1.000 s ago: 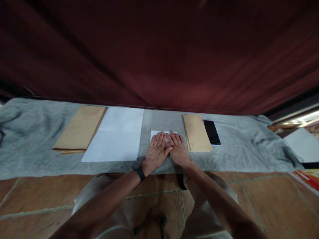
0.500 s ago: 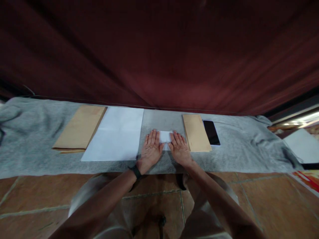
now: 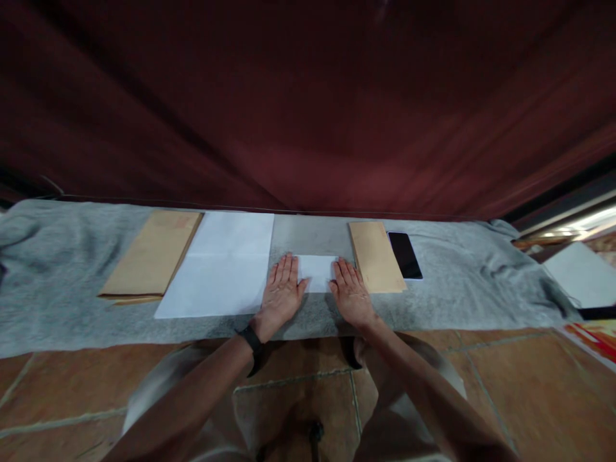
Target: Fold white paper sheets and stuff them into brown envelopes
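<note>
A small white sheet of paper, apparently folded, lies flat on the grey cloth between my hands. My left hand presses flat over its left end, fingers stretched forward and thumb out to the side. Over the right end rests my right hand, also flat with its fingers extended. Both palms hide the paper's ends. Just right of my right hand is a small stack of brown envelopes. Large white paper sheets lie to the left of my left hand.
Larger brown envelopes are stacked at the far left. A dark-screened phone lies beside the small envelopes. The grey cloth covers the narrow surface, with a dark red curtain behind it. Below is a tiled floor.
My hands have moved apart, the left one to the left, so more of the small white paper shows between them. The view has shifted slightly.
</note>
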A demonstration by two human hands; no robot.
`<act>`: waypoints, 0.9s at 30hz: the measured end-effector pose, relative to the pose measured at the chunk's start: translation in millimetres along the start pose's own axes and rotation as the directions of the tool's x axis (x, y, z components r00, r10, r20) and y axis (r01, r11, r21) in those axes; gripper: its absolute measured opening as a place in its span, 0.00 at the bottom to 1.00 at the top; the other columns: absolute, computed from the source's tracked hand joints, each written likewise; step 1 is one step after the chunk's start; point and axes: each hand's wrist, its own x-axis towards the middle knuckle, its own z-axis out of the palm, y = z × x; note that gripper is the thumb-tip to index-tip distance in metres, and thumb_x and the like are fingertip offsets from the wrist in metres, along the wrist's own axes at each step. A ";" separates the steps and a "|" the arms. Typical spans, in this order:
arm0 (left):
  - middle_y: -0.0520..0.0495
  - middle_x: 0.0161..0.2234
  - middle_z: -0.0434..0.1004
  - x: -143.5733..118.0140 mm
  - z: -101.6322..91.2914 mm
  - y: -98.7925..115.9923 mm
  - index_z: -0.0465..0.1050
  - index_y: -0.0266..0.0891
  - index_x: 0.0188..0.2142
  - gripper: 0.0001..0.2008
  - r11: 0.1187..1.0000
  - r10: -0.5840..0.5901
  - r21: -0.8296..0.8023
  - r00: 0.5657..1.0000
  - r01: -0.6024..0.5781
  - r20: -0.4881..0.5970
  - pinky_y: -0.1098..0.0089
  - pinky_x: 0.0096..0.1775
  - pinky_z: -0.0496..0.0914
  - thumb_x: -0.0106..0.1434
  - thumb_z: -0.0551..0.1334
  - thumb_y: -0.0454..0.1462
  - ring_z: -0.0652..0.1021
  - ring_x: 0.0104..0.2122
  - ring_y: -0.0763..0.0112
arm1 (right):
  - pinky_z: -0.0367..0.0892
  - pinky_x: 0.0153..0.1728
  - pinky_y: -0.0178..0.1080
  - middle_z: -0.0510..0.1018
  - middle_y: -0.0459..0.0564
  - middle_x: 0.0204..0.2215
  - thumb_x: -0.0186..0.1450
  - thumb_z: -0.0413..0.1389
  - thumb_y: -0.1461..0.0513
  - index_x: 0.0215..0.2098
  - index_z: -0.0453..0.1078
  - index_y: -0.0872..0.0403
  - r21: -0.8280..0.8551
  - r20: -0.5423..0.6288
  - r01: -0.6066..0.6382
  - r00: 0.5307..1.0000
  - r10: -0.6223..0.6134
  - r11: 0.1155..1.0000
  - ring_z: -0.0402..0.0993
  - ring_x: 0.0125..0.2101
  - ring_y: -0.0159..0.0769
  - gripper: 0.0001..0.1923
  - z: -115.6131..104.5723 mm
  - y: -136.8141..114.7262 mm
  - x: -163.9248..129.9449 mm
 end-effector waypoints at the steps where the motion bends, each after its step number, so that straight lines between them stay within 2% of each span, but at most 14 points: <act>1: 0.31 0.72 0.51 -0.6 0.1 -0.2 0.51 0.26 0.71 0.35 1.000 0.007 -0.003 1.000 -0.007 -0.010 0.50 0.69 0.53 0.74 0.47 0.49 0.54 0.72 0.53 | 0.50 0.69 0.55 0.56 0.59 0.72 0.76 0.44 0.58 0.73 0.52 0.60 0.003 -0.002 0.013 1.000 -0.013 1.000 0.51 0.71 0.50 0.30 -0.9 -2.1 -0.2; 4: 0.30 0.72 0.51 -2.9 -1.1 -0.4 0.49 0.27 0.72 0.39 0.999 0.034 -0.006 0.999 -0.034 -0.036 0.49 0.69 0.54 0.72 0.48 0.54 0.53 0.72 0.51 | 0.49 0.70 0.54 0.56 0.57 0.72 0.76 0.44 0.57 0.73 0.53 0.58 0.031 0.011 0.077 0.997 -0.077 0.997 0.51 0.71 0.47 0.29 -1.7 -13.9 -1.2; 8: 0.30 0.72 0.51 -4.1 -2.5 -0.7 0.49 0.26 0.72 0.41 0.999 0.048 0.000 0.998 -0.048 -0.043 0.49 0.69 0.53 0.72 0.49 0.55 0.54 0.72 0.50 | 0.50 0.70 0.50 0.60 0.53 0.70 0.77 0.44 0.55 0.70 0.59 0.55 0.084 0.037 0.137 0.989 -0.141 0.987 0.56 0.69 0.43 0.26 1.5 -31.1 -3.1; 14: 0.26 0.70 0.54 -2.0 -1.5 -0.9 0.53 0.23 0.70 0.42 0.998 0.061 0.027 0.996 -0.059 -0.063 0.49 0.68 0.54 0.71 0.48 0.56 0.56 0.71 0.48 | 0.53 0.69 0.49 0.64 0.55 0.69 0.77 0.45 0.58 0.68 0.61 0.56 0.079 0.004 0.051 0.999 -0.052 0.996 0.60 0.68 0.42 0.24 4.0 -34.1 -3.2; 20: 0.26 0.70 0.56 -1.4 -2.8 0.4 0.55 0.25 0.69 0.40 0.998 0.055 0.025 0.996 -0.053 -0.074 0.48 0.67 0.56 0.71 0.48 0.56 0.57 0.71 0.49 | 0.56 0.68 0.49 0.66 0.57 0.67 0.74 0.46 0.66 0.68 0.62 0.59 0.083 -0.030 -0.069 0.997 0.072 0.994 0.61 0.67 0.42 0.25 1.8 -30.3 -6.6; 24: 0.25 0.69 0.57 -1.3 -7.4 3.0 0.57 0.22 0.68 0.39 0.999 0.047 0.025 0.997 -0.046 -0.055 0.48 0.67 0.56 0.72 0.47 0.54 0.57 0.70 0.47 | 0.57 0.67 0.47 0.67 0.59 0.66 0.71 0.46 0.70 0.67 0.63 0.60 0.062 -0.009 -0.099 0.995 0.100 0.993 0.61 0.67 0.42 0.27 -4.1 -29.1 -10.4; 27: 0.25 0.68 0.59 -2.3 -11.9 4.8 0.60 0.24 0.67 0.37 0.998 0.054 0.012 0.997 -0.054 -0.050 0.47 0.67 0.56 0.72 0.49 0.53 0.59 0.70 0.47 | 0.57 0.67 0.46 0.69 0.60 0.65 0.70 0.47 0.71 0.67 0.64 0.60 0.052 -0.008 -0.122 0.992 0.122 0.991 0.64 0.65 0.41 0.27 -9.1 -31.1 -12.1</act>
